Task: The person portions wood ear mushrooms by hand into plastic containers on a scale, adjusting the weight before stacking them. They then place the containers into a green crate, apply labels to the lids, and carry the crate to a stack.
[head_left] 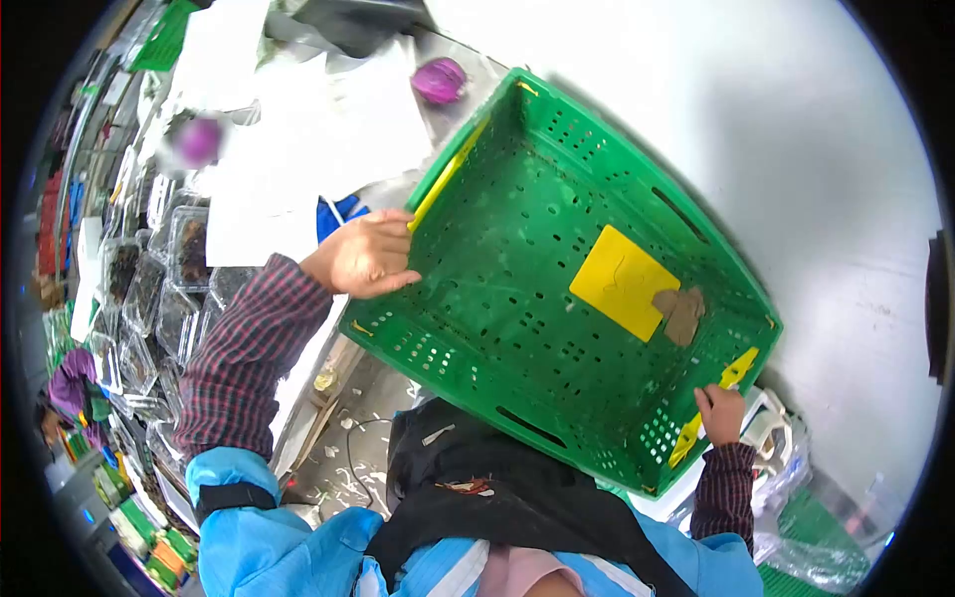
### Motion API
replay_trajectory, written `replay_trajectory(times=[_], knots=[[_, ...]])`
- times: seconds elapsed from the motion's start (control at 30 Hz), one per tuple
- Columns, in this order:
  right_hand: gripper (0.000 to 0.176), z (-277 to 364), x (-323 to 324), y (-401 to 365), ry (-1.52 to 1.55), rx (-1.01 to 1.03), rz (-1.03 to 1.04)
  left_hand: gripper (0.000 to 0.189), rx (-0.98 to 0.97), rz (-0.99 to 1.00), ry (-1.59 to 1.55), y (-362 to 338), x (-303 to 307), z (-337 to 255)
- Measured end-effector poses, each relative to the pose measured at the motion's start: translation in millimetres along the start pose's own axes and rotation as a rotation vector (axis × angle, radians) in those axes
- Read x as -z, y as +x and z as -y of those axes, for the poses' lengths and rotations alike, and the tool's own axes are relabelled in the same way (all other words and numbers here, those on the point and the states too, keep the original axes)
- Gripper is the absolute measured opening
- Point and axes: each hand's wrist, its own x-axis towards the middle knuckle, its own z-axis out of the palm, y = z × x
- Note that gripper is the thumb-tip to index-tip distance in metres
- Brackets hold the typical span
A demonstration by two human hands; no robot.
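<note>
A green plastic crate (497, 289) with rows of holes is tilted in front of my body. My left hand (366, 257) grips its left rim beside the long yellow handle (453, 174), fingers curled over the edge and thumb along the inner wall. At the lower right, my right hand (721, 413) is closed round the other yellow handle (686, 440). Inside the crate lie a yellow card (619, 284) and a crumpled brownish scrap (681, 314) overlapping the card's corner.
White paper sheets (338, 119) cover the table to the left, near a purple cabbage (439, 80). Clear plastic boxes (189, 244) with dark contents are piled at far left. A white wall (816, 149) stands behind the crate. Scraps litter the floor (348, 448).
</note>
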Motion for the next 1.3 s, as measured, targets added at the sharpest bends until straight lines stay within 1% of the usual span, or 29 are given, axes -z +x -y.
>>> replay_trajectory(times=[0.03, 0.07, 0.1, 0.13, 0.17, 0.23, 0.3, 0.37, 0.43, 0.53, 0.6, 0.63, 0.67, 0.7, 0.77, 0.83, 0.87, 0.9, 0.97, 1.0, 1.03, 1.07, 1.1, 1.13, 1.17, 1.2, 1.23, 1.27, 1.3], knots=[[0.02, 6, 3, 23, 0.07, -0.034, -0.04, 0.03, 0.071, -0.068, -0.066, -6, 10, -6], [0.019, 15, 8, 51, 0.135, -0.066, -0.076, 0.031, 0.167, 0.0, -0.085, -6, 9, -20], [0.017, 34, 14, 83, 0.223, 0.025, -0.194, 0.031, 0.18, 0.037, -0.123, -7, 4, -27], [0.016, 59, 23, 121, 0.312, 0.113, -0.315, 0.028, 0.217, 0.003, -0.129, -5, 3, -33], [0.015, 83, 35, 154, 0.344, 0.211, -0.314, 0.026, 0.254, -0.03, -0.137, -1, 3, -42], [0.011, 136, 58, 211, 0.4, 0.411, -0.303, 0.015, 0.328, -0.132, -0.154, 1, 9, -61], [0.007, 193, 73, 246, 0.5, 0.554, -0.298, 0.015, 0.391, -0.264, -0.098, -4, 16, -82], [0.007, 242, 73, 265, 0.506, 0.725, -0.278, 0.013, 0.503, -0.363, -0.175, -23, 16, -111], [0.007, 284, 68, 270, 0.492, 0.869, -0.19, 0.012, 0.645, -0.449, -0.242, -50, 13, -149], [0.007, 321, 55, 267, 0.427, 1.04, -0.127, 0.011, 0.865, -0.515, -0.214, -87, 11, -209], [0.008, 342, 53, 258, 0.392, 1.058, -0.061, 0.011, 0.953, -0.569, -0.171, -114, 8, -249], [0.008, 352, 54, 254, 0.384, 1.102, -0.054, 0.01, 1.089, -0.625, -0.188, -129, 4, -270], [0.008, 364, 56, 248, 0.416, 1.086, 0.007, 0.01, 1.22, -0.686, -0.207, -143, 1, -292], [0.008, 377, 36, 254, 0.465, 1.064, 0.079, 0.01, 1.254, -0.699, -0.186, -164, -15, -300], [0.007, 409, 35, 241, 0.447, 1.134, 0.068, 0.011, 1.443, -0.841, -0.12, -204, -19, -337], [0.007, 448, 36, 226, 0.476, 1.017, 0.232, 0.014, 1.572, -0.918, -0.017, -251, -12, -371], [0.007, 469, 26, 223, 0.469, 1.071, 0.215, 0.015, 1.667, -0.956, 0.023, -280, -7, -385], [0.009, 491, 19, 215, 0.427, 1.081, 0.223, 0.016, 1.762, -0.997, 0.066, -311, -1, -398], [0.013, 533, -3, 194, 0.378, 0.958, 0.279, 0.021, 1.92, -1.105, 0.271, -385, 3, -417], [0.017, 546, -24, 194, 0.336, 0.922, 0.306, 0.027, 1.902, -1.218, 0.29, -426, 11, -423], [0.021, 563, -47, 194, 0.307, 0.915, 0.329, 0.031, 1.897, -1.367, 0.4, -475, 0, -420], [0.028, 580, -69, 188, 0.262, 0.975, 0.242, 0.039, 1.76, -1.513, 0.494, -526, -18, -415], [0.035, 590, -104, 198, 0.327, 0.947, 0.258, 0.045, 1.808, -1.487, 0.638, -572, -30, -407], [0.034, 605, -130, 202, 0.417, 0.783, 0.396, 0.054, 1.95, -1.336, 0.618, -613, -27, -402], [0.031, 621, -140, 205, 0.459, 0.437, 0.598, 0.066, 2.122, -1.147, 0.439, -641, -23, -394], [0.033, 648, -131, 189, 0.556, 0.198, 0.768, 0.076, 2.163, -1.177, 0.4, -657, -25, -383], [0.042, 703, -73, 117, 0.549, 0.135, 0.769, 0.079, 2.221, -0.998, 0.162, -657, 0, -388], [0.043, 688, -111, 153, 0.642, 0.126, 0.866, 0.084, 2.173, -0.952, 0.132, -665, 5, -382], [0.049, 690, -121, 162, 0.548, 0.135, 0.879, 0.09, 2.119, -0.897, 0.095, -670, 5, -374]])
